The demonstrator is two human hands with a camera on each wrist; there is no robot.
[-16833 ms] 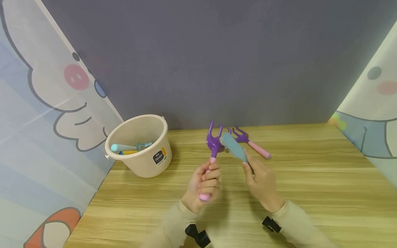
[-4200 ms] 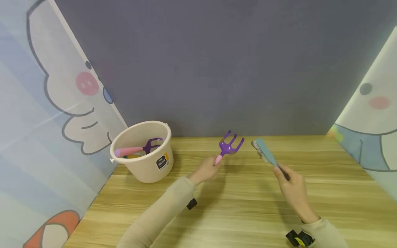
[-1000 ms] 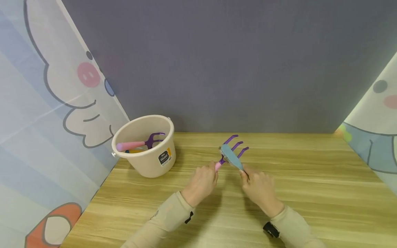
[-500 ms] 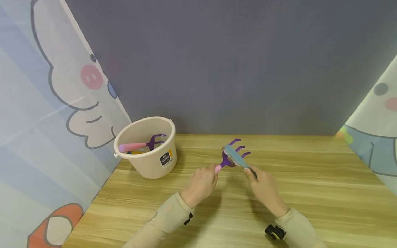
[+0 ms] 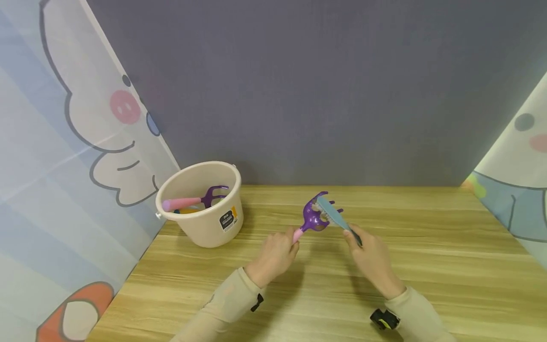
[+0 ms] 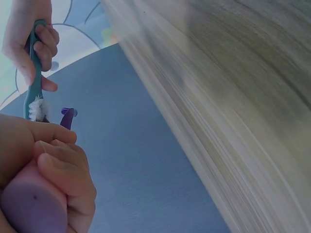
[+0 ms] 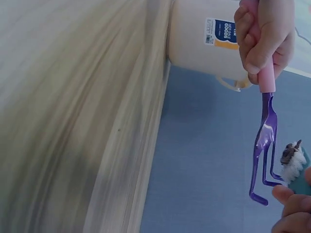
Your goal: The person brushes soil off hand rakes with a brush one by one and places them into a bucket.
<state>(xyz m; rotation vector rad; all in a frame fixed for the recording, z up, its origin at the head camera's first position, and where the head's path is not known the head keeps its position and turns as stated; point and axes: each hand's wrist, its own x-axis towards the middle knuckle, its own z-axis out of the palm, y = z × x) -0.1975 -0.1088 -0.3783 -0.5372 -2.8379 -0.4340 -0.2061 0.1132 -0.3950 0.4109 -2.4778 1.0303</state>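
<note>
My left hand (image 5: 274, 256) grips the pink handle of a small purple hand rake (image 5: 311, 217), its tines pointing away to the right over the table. In the left wrist view the butt of the pink handle (image 6: 36, 206) sticks out of the curled fingers. My right hand (image 5: 372, 259) holds a blue scrub brush (image 5: 334, 213) by its dark handle, with the white bristles against the rake's tines, near their outer part. In the right wrist view the bristles (image 7: 294, 167) carry a dark brown smear or clump. Brownish marks show on the rake head.
On the left stands a cream bucket (image 5: 220, 228) holding another purple rake with a pink handle (image 5: 183, 203) and something yellow (image 5: 189, 210). The wooden table (image 5: 427, 247) ends at a grey panel (image 5: 325, 95). Cartoon-printed cloth (image 5: 85, 190) hangs at both sides.
Since 16.8 s ago, one rake has entered the bucket and the rake on the table is gone. At 4.2 s the brush was apart from the held rake; lately it has slid along the head towards the tips.
</note>
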